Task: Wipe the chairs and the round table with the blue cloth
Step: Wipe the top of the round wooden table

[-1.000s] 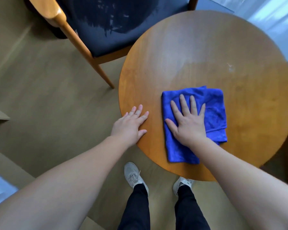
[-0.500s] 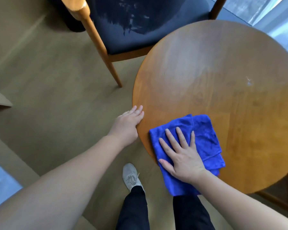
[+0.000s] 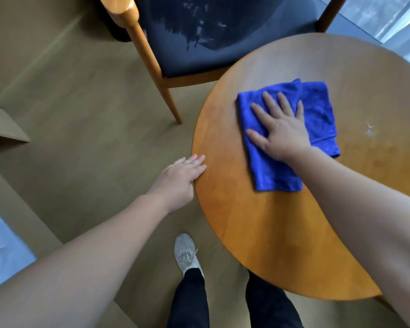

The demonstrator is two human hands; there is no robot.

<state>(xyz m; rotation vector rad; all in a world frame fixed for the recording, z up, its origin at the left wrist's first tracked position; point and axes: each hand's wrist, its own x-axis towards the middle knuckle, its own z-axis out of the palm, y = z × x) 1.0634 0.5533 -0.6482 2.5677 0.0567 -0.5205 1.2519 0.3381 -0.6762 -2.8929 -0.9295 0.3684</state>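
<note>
The folded blue cloth [image 3: 320, 110] lies flat on the round wooden table [image 3: 258, 233], toward its left side. My right hand [image 3: 279, 131] presses down on the cloth with fingers spread, palm flat. My left hand [image 3: 178, 181] rests against the table's left edge, fingertips on the rim, holding nothing. A wooden chair [image 3: 152, 67] with a dark blue seat [image 3: 199, 24] stands behind the table at the upper left; the seat shows wet streaks.
A small pale mark [image 3: 369, 130] sits on the tabletop right of the cloth. My legs and one grey shoe [image 3: 185, 254] stand at the table's near edge. A window is at the top right. Beige floor spreads to the left, with furniture corners at the left edge.
My right hand has slid the cloth from the table's near edge away from me, toward the middle left of the top. The left hand stays on the rim.
</note>
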